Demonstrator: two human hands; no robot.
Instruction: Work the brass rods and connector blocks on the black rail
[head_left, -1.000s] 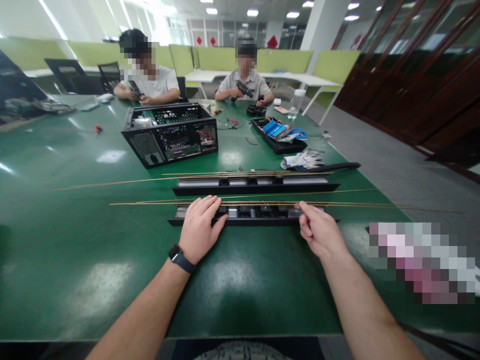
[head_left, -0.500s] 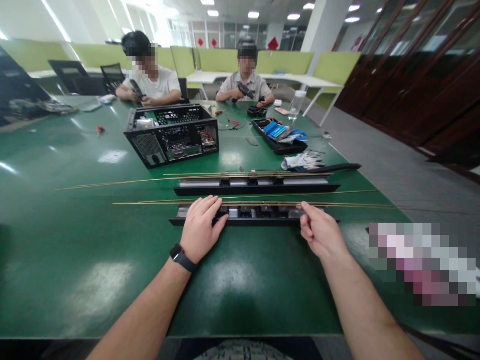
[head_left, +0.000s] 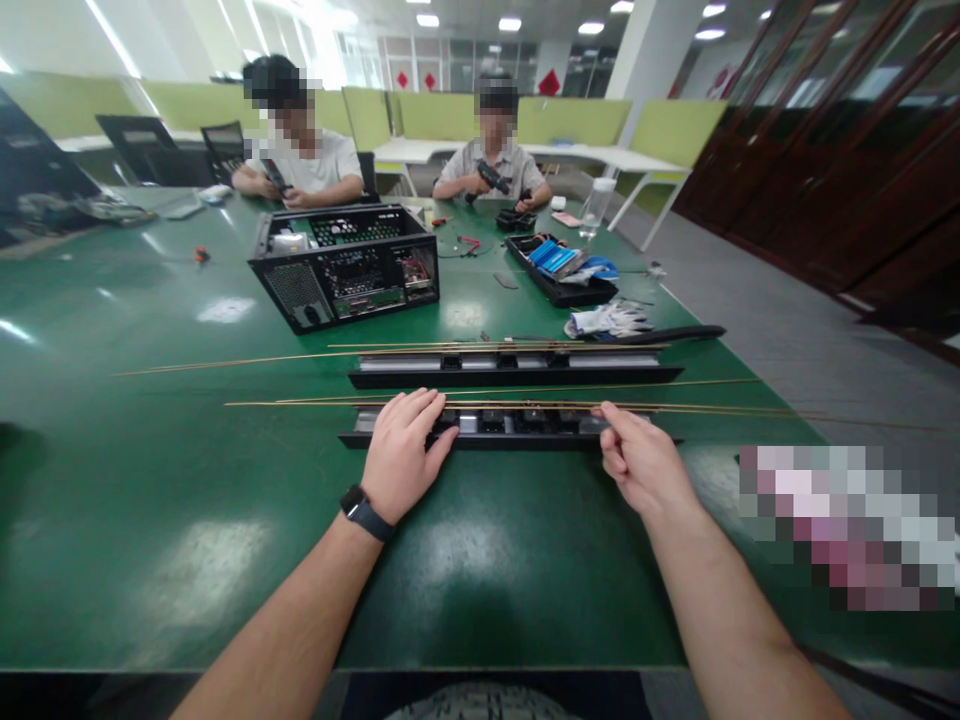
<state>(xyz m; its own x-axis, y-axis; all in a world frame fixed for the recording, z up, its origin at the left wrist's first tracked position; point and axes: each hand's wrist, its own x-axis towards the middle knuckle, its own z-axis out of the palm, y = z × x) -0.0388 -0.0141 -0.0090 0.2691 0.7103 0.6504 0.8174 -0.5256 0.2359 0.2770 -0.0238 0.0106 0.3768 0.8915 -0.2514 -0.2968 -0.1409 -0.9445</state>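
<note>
A long black rail [head_left: 495, 441] with a grey inner channel and dark blocks lies crosswise before me. Over its left part rests my left hand [head_left: 409, 430], fingers extended along the far edge and thumb apart. At the rail's right part, my right hand [head_left: 637, 455] is closed, with index finger and thumb pinched at a thin brass-coloured rod [head_left: 525, 405]. Several such rods run along the rail and stick out past both ends. Just beyond lies a second, similar rail [head_left: 517, 376], with more thin rods along its back edge. My fingers hide parts of the near rail.
An open computer case [head_left: 345, 270] stands beyond the rails. Right of it are a black tray [head_left: 577, 293] with blue items, white gloves [head_left: 611, 320] and a bottle [head_left: 598, 207]. Two people sit across the green table [head_left: 247, 560]. A blurred-out object [head_left: 847, 530] is at the right.
Both hands stay in the same places on the near rail. The whole view shifts only slightly; nothing is visibly taken up or let go.
</note>
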